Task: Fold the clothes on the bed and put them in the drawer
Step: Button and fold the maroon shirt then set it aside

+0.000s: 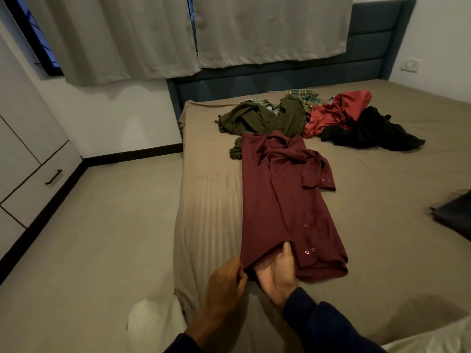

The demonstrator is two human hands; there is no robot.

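A maroon button shirt (pixel 280 200) lies lengthwise on the bed (pixel 382 187), folded narrow, with one cuffed sleeve out to the right. My left hand (pixel 224 284) pinches the shirt's near left hem corner. Just to its right, my right hand (pixel 276 272) has its fingers tucked under the hem and its thumb on top. Farther back lies a loose pile: olive garments (pixel 254 118), a green plaid one (pixel 305 96), a red one (pixel 336 110) and a black one (pixel 369 131). At the left wall, a drawer (pixel 38 184) with a dark handle is closed.
A wardrobe front (pixel 23 128) runs along the left wall. Open floor (pixel 102 238) lies between it and the bed. Curtains (pixel 178 34) hang above a blue headboard (pixel 280 75). A dark object (pixel 453 215) sits at the bed's right edge.
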